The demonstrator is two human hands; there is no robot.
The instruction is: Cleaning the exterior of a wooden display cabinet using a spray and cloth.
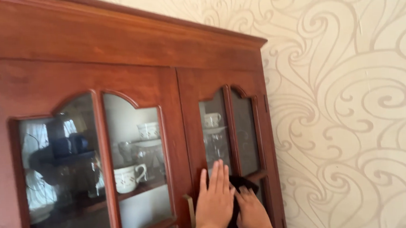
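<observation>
A: Item one, the cabinet [112, 63]: dark red wood, two doors, two arched glass panes in each. What do you have inside?

B: Behind the left door [96, 170], one white mug [129, 176] with a handle on the shelf, a patterned bowl [148, 130] above it, and clear glassware between them, too blurred to count. Behind the right door [228, 126], one white cup [212, 120] on a saucer, with a glass piece under it.

A: And your hands?

B: Two, both low on the right door. Your left hand [215, 202] lies flat on the wood and glass, fingers straight and together, gripping nothing. Your right hand [253, 213] presses one black cloth [241, 183] against the lower pane, fingers spread over it.

A: Surroundings?

B: Cream wallpaper [356, 92] with swirls, to the right.
</observation>
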